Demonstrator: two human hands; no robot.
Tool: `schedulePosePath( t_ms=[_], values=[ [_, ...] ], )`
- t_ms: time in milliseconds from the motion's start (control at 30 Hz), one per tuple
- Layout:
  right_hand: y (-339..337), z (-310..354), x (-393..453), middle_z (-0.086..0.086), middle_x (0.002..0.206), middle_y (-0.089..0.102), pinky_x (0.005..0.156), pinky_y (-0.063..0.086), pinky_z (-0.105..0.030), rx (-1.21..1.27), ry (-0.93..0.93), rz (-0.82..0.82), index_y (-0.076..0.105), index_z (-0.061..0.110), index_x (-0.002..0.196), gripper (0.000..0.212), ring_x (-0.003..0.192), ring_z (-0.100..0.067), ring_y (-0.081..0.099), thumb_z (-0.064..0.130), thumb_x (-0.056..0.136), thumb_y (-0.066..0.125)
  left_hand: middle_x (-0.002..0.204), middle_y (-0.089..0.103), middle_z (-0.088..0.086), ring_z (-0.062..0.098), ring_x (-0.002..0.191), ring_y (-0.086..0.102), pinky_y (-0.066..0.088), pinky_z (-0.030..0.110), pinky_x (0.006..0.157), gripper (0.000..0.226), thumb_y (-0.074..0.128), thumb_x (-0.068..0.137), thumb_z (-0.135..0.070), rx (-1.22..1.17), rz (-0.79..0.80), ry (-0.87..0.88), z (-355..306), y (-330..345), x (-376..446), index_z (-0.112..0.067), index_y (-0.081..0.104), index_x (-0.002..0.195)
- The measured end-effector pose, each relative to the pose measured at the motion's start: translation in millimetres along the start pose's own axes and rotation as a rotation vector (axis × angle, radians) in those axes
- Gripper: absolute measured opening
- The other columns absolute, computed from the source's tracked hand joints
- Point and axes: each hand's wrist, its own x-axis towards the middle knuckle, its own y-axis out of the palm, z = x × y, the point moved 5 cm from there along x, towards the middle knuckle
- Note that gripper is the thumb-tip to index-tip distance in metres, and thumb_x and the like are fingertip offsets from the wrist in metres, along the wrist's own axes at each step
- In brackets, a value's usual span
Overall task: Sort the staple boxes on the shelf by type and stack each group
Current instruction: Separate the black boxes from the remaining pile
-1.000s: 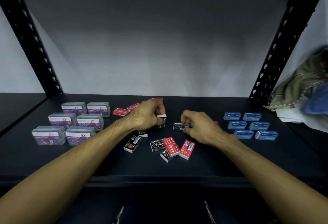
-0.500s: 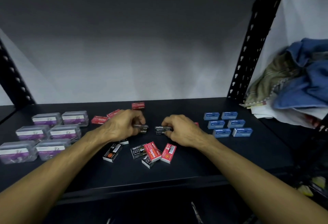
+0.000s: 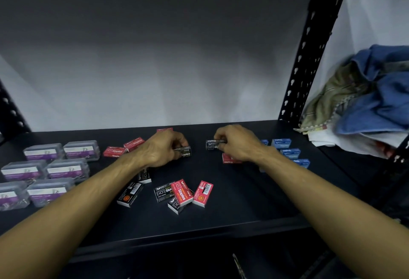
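left hand (image 3: 162, 149) curled round a small black cardboard staple box (image 3: 184, 152) mid-shelf; right hand (image 3: 238, 142) pinching another black staple box (image 3: 213, 144) just beside a red one (image 3: 228, 159); black metal shelf (image 3: 243, 201) strewn with more red and black boxes toward the front; probably light yet dense, stiff-walled, slightly slick; best pinched across the long side faces, flaps kept closed.

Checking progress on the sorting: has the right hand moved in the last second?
Yes. The right hand, gripping a black staple box, has shifted right and toward the back of the shelf, closer to the blue boxes.
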Motion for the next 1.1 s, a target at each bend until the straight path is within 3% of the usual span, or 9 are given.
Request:
schedulePosePath(
  t_ms=[267, 433, 567, 700, 933, 1100],
  values=[
    [-3.5, -32.0, 9.5, 0.005, 0.105, 0.067, 0.077, 0.043, -0.029, -0.047, 0.048, 0.047, 0.067, 0.024, 0.106, 0.019, 0.097, -0.018, 0.061, 0.017, 0.088, 0.065, 0.098, 0.068, -0.002, 0.015, 0.089, 0.064, 0.054, 0.029, 0.08, 0.025, 0.07, 0.085, -0.007, -0.034, -0.002, 0.033, -27.1, 10.6, 29.4, -0.02, 0.068, 0.105],
    [-4.6, -39.7, 10.0, 0.006, 0.113, 0.067, 0.083, 0.044, -0.027, -0.072, 0.043, 0.08, 0.069, 0.023, 0.109, 0.02, 0.104, -0.017, 0.061, 0.021, 0.089, 0.068, 0.096, 0.066, -0.005, 0.01, 0.084, 0.061, 0.048, 0.019, 0.071, 0.024, 0.071, 0.085, -0.007, -0.03, 0.001, 0.051, -36.0, 19.0, 42.5, -0.02, 0.068, 0.105],
    [-3.1, -43.4, 10.7, 0.006, 0.115, 0.068, 0.095, 0.047, -0.033, -0.091, 0.042, 0.084, 0.07, 0.025, 0.109, 0.021, 0.108, -0.017, 0.061, 0.022, 0.088, 0.07, 0.095, 0.065, -0.007, 0.009, 0.083, 0.06, 0.045, 0.015, 0.069, 0.024, 0.071, 0.085, -0.008, -0.032, 0.016, 0.056, -40.2, 25.5, 48.6, -0.02, 0.068, 0.105],
    [1.1, -47.2, 8.2, 0.009, 0.117, 0.067, 0.105, 0.041, -0.038, -0.117, 0.027, 0.094, 0.071, 0.028, 0.11, 0.022, 0.111, -0.018, 0.057, 0.024, 0.088, 0.07, 0.096, 0.066, -0.006, 0.007, 0.082, 0.06, 0.046, 0.016, 0.071, 0.024, 0.07, 0.086, -0.007, -0.035, 0.021, 0.063, -42.4, 29.4, 50.4, -0.02, 0.069, 0.106],
    [9.4, -56.5, 8.2, 0.009, 0.109, 0.066, 0.102, 0.041, -0.043, -0.134, 0.03, 0.106, 0.07, 0.034, 0.109, 0.025, 0.108, -0.019, 0.053, 0.034, 0.085, 0.072, 0.097, 0.065, -0.008, 0.002, 0.078, 0.057, 0.04, 0.012, 0.065, 0.024, 0.069, 0.087, -0.009, -0.021, 0.029, 0.072, -41.4, 31.9, 48.5, -0.021, 0.068, 0.107],
    [9.9, -58.4, 11.1, 0.007, 0.107, 0.066, 0.103, 0.04, -0.041, -0.136, 0.021, 0.063, 0.069, 0.032, 0.11, 0.025, 0.107, -0.02, 0.054, 0.034, 0.085, 0.071, 0.1, 0.067, -0.006, 0.008, 0.085, 0.06, 0.042, 0.015, 0.07, 0.025, 0.07, 0.086, -0.01, -0.014, 0.021, 0.072, -43.6, 32.6, 48.5, -0.021, 0.068, 0.108]
  ],
)
